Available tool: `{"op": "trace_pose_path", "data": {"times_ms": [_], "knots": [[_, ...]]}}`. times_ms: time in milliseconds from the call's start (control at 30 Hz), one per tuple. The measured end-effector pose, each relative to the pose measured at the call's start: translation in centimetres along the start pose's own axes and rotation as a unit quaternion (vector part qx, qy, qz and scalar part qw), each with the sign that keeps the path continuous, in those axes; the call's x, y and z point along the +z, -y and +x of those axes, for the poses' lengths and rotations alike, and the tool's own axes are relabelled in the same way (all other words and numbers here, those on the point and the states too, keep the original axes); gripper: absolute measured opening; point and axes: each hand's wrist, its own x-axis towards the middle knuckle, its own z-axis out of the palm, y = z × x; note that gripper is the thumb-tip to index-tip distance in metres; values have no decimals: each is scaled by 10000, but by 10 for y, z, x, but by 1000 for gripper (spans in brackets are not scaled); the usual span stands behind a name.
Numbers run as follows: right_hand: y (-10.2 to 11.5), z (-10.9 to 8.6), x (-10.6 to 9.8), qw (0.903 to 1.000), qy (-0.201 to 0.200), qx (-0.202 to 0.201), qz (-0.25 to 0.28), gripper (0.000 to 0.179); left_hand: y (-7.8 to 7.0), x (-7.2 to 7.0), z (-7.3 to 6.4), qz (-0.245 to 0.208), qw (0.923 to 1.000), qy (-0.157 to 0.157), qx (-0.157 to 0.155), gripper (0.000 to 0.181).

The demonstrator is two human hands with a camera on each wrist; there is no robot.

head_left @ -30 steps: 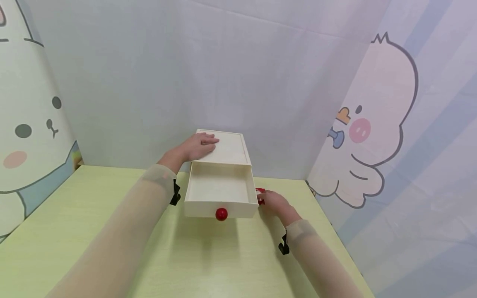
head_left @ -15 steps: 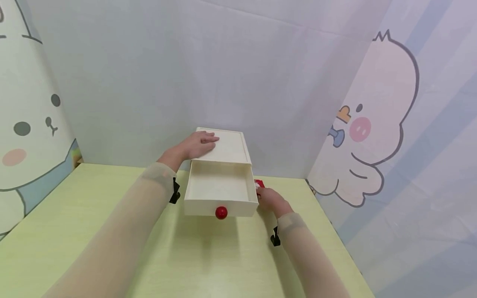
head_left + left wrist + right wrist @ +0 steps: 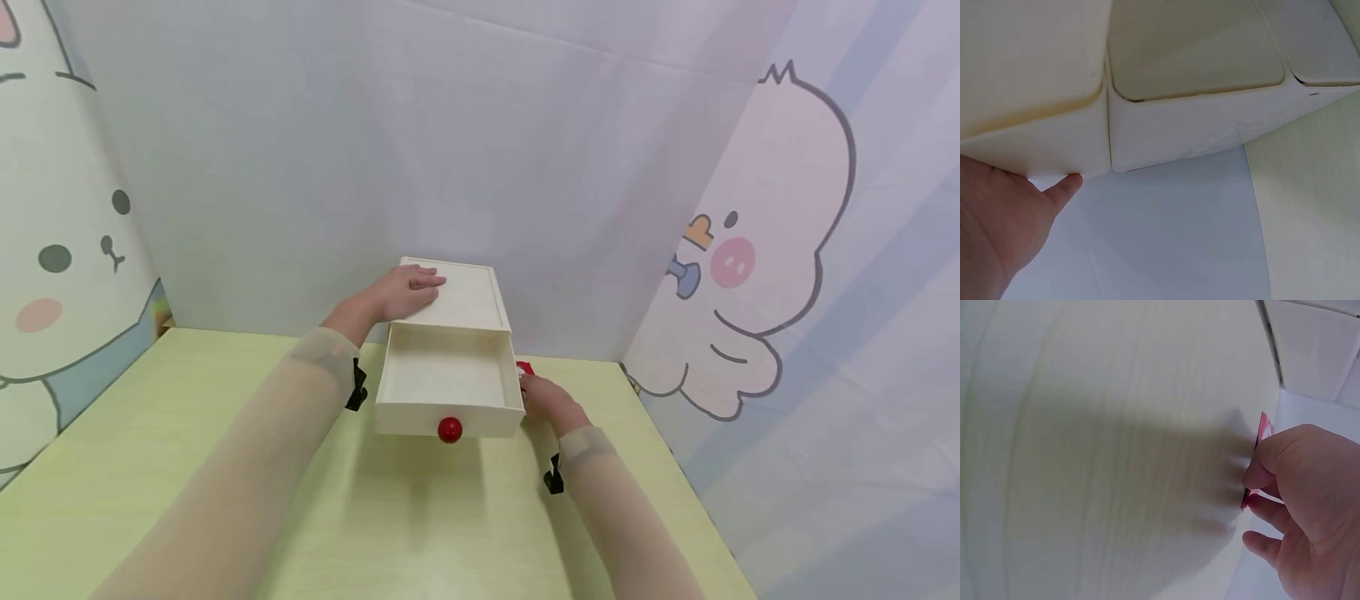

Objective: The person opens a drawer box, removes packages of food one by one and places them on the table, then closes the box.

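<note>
Packet [image 3: 526, 367] maybe snagging, drawer [image 3: 412, 419] sitting close left; your right hand [image 3: 551, 403] pinching packet, left hand [image 3: 401, 292] resting straight-fingered on box [image 3: 474, 298].

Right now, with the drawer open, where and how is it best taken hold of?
Probably by the red knob, from the person's side, with the grip closing round it. It is ball-shaped, uncovered, and juts from midway along the front of the drawer. The left hand rests on the box; the right hand pinches a red packet alongside.
</note>
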Motion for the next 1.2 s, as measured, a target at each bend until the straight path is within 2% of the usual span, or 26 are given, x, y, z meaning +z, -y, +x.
{"op": "trace_pose_path", "data": {"times_ms": [133, 333, 500, 767, 1000, 1200], "knots": [[-2, -2, 0, 9995, -163, -224, -136, 40, -1, 1, 0, -18, 10000, -36, -8, 55], [-4, -6, -4, 9996, -256, -70, -21, 50, -2, 1, -1, 44, 10000, -81, 12, 56], [-4, -10, -10, 9993, -364, -99, 66, 59, -2, 2, -1, 22, 10000, -62, -4, 56], [-3, -27, -24, 9971, -714, -262, 25, 58, -1, 2, -1, 36, 9999, -99, -23, 56], [-5, -42, -37, 9942, -950, -262, 432, 46, -2, 2, -1, -4, 9999, -112, 6, 55], [-5, -54, -51, 9910, -1082, -211, 763, 47, -2, 2, -1, 17, 9999, -101, -17, 55]]}}
